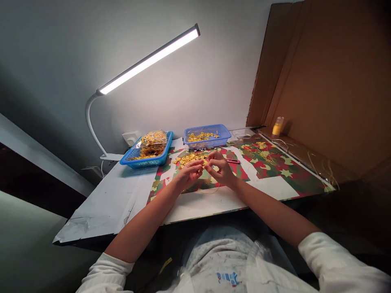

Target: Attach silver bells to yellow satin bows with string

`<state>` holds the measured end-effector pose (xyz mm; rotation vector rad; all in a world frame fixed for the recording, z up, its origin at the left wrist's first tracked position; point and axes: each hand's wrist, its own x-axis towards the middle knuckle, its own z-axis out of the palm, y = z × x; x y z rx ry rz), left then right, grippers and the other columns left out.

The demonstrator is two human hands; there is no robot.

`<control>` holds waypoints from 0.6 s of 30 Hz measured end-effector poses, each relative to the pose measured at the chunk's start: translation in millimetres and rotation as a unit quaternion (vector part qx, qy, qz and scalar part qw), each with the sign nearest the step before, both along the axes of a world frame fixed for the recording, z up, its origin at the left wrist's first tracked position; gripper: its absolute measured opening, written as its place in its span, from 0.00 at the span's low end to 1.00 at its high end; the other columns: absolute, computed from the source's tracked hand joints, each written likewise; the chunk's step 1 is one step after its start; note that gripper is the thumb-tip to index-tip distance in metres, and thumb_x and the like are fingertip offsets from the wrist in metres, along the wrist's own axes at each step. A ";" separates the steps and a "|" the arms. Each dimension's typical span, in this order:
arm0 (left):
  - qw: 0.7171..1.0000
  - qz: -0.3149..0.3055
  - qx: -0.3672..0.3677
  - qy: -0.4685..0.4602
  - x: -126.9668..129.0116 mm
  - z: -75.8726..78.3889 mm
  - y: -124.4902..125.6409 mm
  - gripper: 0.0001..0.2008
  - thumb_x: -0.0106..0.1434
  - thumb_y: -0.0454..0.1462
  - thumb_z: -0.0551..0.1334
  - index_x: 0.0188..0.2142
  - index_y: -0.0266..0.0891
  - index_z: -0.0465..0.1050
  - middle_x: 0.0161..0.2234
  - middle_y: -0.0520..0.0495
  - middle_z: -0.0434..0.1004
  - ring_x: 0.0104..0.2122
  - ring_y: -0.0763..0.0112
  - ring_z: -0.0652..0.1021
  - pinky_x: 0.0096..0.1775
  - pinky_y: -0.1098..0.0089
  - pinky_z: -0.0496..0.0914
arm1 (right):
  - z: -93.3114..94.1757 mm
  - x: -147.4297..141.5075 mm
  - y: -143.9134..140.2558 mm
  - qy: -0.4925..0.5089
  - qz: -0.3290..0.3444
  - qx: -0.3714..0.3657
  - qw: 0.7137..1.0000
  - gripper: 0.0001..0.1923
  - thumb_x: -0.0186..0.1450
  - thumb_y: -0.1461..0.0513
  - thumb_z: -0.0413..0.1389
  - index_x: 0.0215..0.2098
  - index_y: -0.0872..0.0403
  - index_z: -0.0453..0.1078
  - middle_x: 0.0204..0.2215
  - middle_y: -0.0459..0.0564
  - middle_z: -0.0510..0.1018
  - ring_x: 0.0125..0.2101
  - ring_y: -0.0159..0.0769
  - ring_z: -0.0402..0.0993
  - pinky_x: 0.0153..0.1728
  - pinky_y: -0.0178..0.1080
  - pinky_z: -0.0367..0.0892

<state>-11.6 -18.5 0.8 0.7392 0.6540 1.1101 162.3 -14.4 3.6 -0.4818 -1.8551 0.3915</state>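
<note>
Left hand, right hand, grips pinching small golden piece; golden heap crowds behind, blue-violet plastic basket beyond.

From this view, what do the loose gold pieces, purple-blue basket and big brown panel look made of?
Gold pieces: shiny foil or thin plastic; yellow glints, exact material unclear.
Purple-blue basket: probably moulded plastic, smooth satin finish; perforated walls.
Brown panel: likely cardboard, matte; ragged edge, fold lines.

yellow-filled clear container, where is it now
In the head view, the container stands right of centre beside the brown cardboard, beyond the right hand.
</note>
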 end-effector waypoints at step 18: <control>0.999 -0.033 0.000 -0.041 -1.5 0.4 -3.3 0.13 0.53 0.22 0.62 0.38 0.32 0.77 0.30 0.48 0.78 0.28 0.78 0.77 0.35 0.79 0.71 | -4.6 -4.8 1.5 0.000 0.062 -0.021 0.998 0.18 0.66 0.63 0.49 0.18 0.52 0.52 0.19 0.43 0.59 0.22 0.30 0.56 0.24 0.36 0.54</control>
